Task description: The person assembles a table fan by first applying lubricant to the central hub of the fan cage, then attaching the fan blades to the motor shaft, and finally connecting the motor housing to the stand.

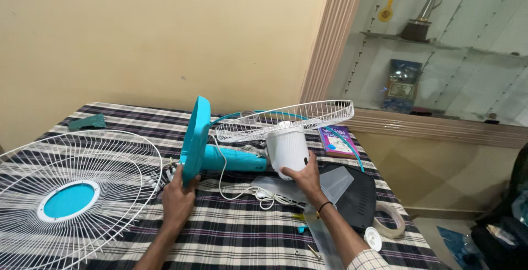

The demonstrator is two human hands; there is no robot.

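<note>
A partly taken-apart table fan lies on its side on a checked tablecloth (231, 231). My left hand (179, 195) grips the lower edge of its turquoise round base (195, 135), which stands on edge. My right hand (305, 176) holds the white motor housing (287, 148). A turquoise stem (234, 160) joins base and motor. The white rear wire guard (286, 117) sits on the motor, tilted nearly flat. A white power cord (247, 193) trails onto the cloth.
The white front guard with a turquoise centre (71, 193) lies at the left. Translucent fan blades (324, 193), a black flat object (357, 198), a tape roll (391, 220), a white cap (373, 238), small screws (308, 251) and a purple book (336, 140) lie right. The wall is behind.
</note>
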